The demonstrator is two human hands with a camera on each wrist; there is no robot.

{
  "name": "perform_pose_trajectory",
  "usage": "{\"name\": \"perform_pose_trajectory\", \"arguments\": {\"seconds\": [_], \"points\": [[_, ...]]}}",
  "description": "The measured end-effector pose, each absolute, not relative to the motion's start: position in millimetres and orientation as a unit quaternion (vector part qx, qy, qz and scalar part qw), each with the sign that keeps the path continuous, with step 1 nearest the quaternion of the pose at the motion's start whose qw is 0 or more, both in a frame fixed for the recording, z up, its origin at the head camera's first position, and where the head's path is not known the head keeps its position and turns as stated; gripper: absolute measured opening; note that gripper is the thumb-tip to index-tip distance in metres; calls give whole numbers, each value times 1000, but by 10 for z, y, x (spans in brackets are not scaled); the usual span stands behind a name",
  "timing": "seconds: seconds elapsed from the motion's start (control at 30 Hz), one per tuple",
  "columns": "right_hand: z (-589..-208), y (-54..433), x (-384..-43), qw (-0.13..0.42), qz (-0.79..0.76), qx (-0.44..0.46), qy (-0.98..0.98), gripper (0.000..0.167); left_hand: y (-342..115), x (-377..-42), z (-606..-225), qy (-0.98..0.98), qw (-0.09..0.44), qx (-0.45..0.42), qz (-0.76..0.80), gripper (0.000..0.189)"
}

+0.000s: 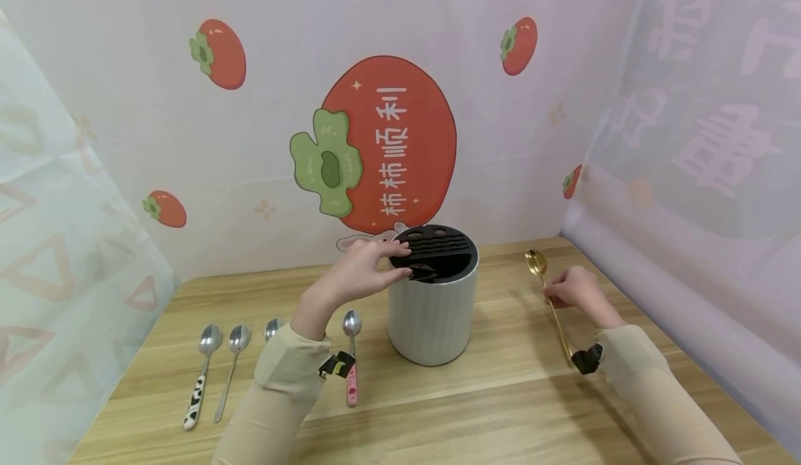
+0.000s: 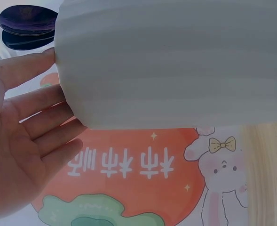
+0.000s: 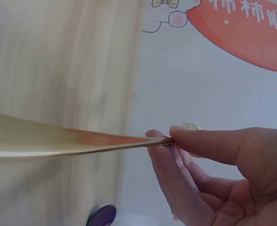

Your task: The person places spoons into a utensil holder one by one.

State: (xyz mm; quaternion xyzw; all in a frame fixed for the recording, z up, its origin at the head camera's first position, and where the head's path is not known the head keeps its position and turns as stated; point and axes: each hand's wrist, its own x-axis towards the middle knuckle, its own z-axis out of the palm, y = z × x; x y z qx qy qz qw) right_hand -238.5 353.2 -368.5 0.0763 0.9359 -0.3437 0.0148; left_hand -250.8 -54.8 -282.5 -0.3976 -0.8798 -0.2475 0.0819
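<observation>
Head view: your hands are well apart. Your left hand [image 1: 357, 268] is at the rim of the white ribbed holder [image 1: 432, 319], on the side facing the left edge of the bench [image 1: 488, 409], thumb and fingers spread, clamped on nothing that can be made out. The holder stands upright near the middle of the back edge, its top fitted with a black slotted insert [image 1: 433, 245].

Left wrist view: your fingers are nearly straight, tips against the holder. Two dark oval shapes [image 2: 27, 27], apparently spoon bowls, jut past the holder's top near your thumb.

Your right hand [image 1: 576, 289] pinches the gold spoon [image 1: 557, 322] by the handle, between thumb and fingers; the right wrist view confirms the pinch. Spoon position: near the right edge, bowl toward the back edge, handle end toward the front. Cannot tell whether it touches the bench.

Toward the left edge, four spoons lie side by side, bowls toward the back: a cow-print-handled spoon [image 1: 201, 381] outermost, a plain silver spoon [image 1: 230, 376], a third spoon [image 1: 272, 328] partly hidden by your left sleeve [image 1: 275, 388], and a pink-handled spoon [image 1: 352, 368] nearest the holder.
</observation>
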Motion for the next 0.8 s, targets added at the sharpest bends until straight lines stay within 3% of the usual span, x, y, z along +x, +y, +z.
{"name": "perform_pose_trajectory", "arguments": {"seconds": [0.8], "points": [[-3413, 3214, -2311, -22, -338, 48, 940, 24, -553, -2510, -2824, -881, 76, -394, -250, 39]]}}
